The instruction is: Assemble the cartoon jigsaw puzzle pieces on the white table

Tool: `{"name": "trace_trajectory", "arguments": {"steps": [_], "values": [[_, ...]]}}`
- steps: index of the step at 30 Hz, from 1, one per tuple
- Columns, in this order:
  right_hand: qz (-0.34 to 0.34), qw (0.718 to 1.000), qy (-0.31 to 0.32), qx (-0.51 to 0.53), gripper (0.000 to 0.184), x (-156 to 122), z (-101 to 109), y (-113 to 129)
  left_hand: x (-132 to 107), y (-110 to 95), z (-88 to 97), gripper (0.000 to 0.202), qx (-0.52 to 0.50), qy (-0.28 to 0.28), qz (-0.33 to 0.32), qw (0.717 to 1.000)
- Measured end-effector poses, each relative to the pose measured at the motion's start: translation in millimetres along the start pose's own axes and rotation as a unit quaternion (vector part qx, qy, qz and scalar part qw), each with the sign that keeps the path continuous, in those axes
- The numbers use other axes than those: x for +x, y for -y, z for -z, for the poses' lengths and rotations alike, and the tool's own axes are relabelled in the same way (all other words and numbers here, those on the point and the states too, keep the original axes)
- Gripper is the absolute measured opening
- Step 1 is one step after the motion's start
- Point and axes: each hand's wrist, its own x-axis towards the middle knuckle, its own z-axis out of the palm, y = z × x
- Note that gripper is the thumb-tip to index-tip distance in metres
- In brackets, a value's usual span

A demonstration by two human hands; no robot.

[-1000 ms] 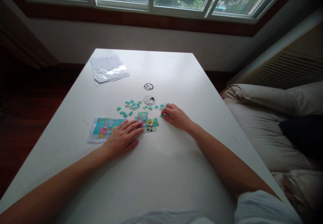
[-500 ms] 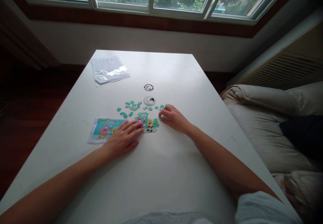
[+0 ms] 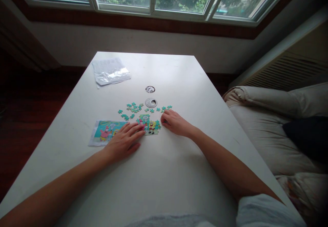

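A partly built cartoon jigsaw (image 3: pixel 150 125) lies on the white table (image 3: pixel 164 172), next to a printed reference picture (image 3: pixel 105 132). My left hand (image 3: pixel 123 141) rests flat, fingers stretched out over the picture's right end and touching the jigsaw's left edge. My right hand (image 3: pixel 175 123) is curled at the jigsaw's right edge, fingertips pinched on something I cannot make out. Several loose teal pieces (image 3: pixel 133 109) are scattered just beyond the jigsaw.
Two round metal lids (image 3: pixel 151 102) sit behind the loose pieces. A clear plastic bag on paper (image 3: pixel 110 71) lies at the table's far left. A beige sofa with cushions (image 3: pixel 276 124) stands along the right side; windows run across the back.
My right hand has drawn in from the loose pieces on the right to the jigsaw's right edge. My left hand has stayed where it was.
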Motion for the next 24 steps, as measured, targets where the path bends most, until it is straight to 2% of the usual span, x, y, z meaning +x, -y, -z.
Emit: {"name": "trace_trajectory", "arguments": {"steps": [4,7,13,16,24], "values": [[-0.022,1.000,-0.013,0.004,0.010,-0.6,-1.0,0.5,0.2,0.6,0.3,0.047,0.007,0.008,0.001,1.000],[-0.035,0.999,-0.011,-0.005,0.005,-0.2,-0.4,-2.2,0.0,1.0,-0.1,0.046,0.015,0.017,0.004,1.000],[-0.006,0.998,0.058,0.003,0.009,-0.7,7.1,-2.7,-0.5,2.3,-1.4,0.046,0.018,0.019,0.000,1.000],[-0.005,0.997,0.071,0.001,0.010,-2.8,10.5,0.3,-0.4,2.5,-1.2,0.046,0.021,0.024,0.002,0.999],[0.019,0.998,0.019,0.058,0.007,-9.3,7.5,0.2,1.0,-0.3,1.3,0.046,0.022,0.018,-0.001,1.000]]}}
